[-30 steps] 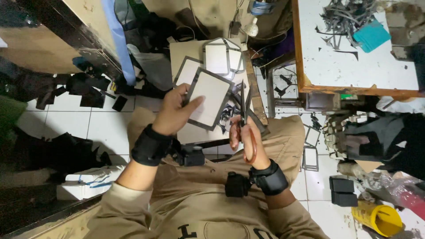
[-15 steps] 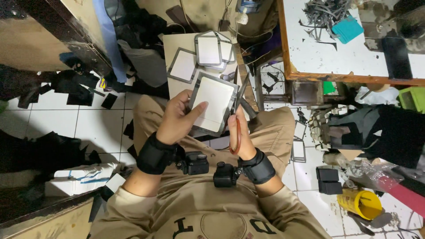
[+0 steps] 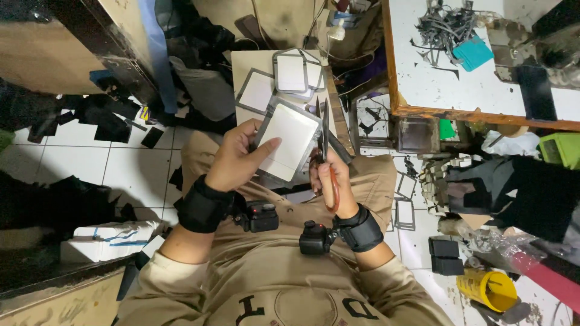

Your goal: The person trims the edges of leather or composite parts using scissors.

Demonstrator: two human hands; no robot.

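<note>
Over the lap, left hand [image 3: 238,163] grips the grey-edged white panel [image 3: 289,140]; right hand [image 3: 329,181] clenches scissors [image 3: 326,136], trimming underway, finished pieces [image 3: 290,75] stacked beyond.

Grey-framed white cards [image 3: 284,81] were stacked on a small board [image 3: 248,66] beyond the left hand [image 3: 238,160]; black scraps [image 3: 450,27] were strewn on the bench [image 3: 423,78] right of the right hand [image 3: 329,181].

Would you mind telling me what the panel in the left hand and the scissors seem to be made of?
Panel: probably card or thin board; flat, matte white face, grey border. Scissors: blades look like dark metal with a dull sheen; the handle loops look reddish, perhaps plastic-coated.
</note>
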